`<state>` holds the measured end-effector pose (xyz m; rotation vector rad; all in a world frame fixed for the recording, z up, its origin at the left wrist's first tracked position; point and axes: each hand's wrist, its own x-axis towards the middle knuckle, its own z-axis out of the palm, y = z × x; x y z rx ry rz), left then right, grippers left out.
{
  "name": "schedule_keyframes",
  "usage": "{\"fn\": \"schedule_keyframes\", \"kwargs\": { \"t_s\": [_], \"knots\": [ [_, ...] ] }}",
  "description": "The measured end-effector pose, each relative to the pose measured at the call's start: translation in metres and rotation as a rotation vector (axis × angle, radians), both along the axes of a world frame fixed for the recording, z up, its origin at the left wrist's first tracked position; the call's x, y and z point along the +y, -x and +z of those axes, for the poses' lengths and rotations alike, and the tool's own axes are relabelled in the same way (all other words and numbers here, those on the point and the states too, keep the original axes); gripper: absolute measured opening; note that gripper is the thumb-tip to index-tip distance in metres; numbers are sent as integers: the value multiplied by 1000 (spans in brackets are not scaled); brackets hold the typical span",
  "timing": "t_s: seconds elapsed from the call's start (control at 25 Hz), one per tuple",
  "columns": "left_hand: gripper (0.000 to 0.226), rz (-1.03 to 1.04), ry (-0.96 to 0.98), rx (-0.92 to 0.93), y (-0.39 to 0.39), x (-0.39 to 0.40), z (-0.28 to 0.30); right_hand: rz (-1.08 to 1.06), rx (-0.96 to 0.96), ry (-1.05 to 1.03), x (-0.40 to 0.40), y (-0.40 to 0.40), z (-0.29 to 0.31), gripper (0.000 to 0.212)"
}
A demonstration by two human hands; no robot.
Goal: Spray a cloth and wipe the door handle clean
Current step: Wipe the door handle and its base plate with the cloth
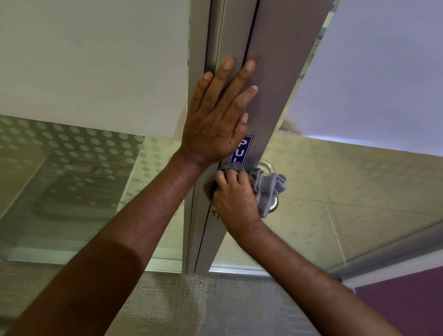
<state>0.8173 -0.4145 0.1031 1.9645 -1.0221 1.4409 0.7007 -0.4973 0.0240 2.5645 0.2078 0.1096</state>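
A grey metal door frame (pixel 269 63) runs down the middle of the head view. My left hand (pixel 217 118) lies flat on it with fingers spread, holding nothing. Just below, my right hand (pixel 235 194) grips a bunched grey cloth (pixel 270 185) and presses it around the metal door handle (pixel 268 167). Only the handle's curved top and a bit of its lower end (pixel 274 205) show; the cloth and hand hide the rest. No spray bottle is in view.
A blue sign (pixel 241 149) with white letters sits on the frame, partly under my left palm. Frosted glass panels with a dot pattern (pixel 67 146) flank the door. Grey carpet (pixel 173 307) lies below, and a purple surface (pixel 419 306) is at the lower right.
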Motion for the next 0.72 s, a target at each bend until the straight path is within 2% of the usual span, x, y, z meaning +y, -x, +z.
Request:
{"fn": "schedule_keyframes", "kwargs": {
  "t_s": [0.12,0.2,0.36,0.44,0.52,0.72],
  "knots": [
    [39,5,-12,9,2,1,1,49,11,-87,-13,6,14,50],
    [39,9,-17,10,2,1,1,2,-54,-260,-26,16,24,52],
    [41,6,-3,6,-2,0,-1,-98,-453,-560,-57,32,49,53],
    [42,10,2,12,-3,-1,-2,-127,-641,-588,-61,29,54,53],
    [43,9,7,18,-3,-1,-2,-155,-621,-540,-57,23,48,54],
    [40,10,2,-1,-6,0,-4,-227,-386,-563,-51,18,14,50]
  ]
}}
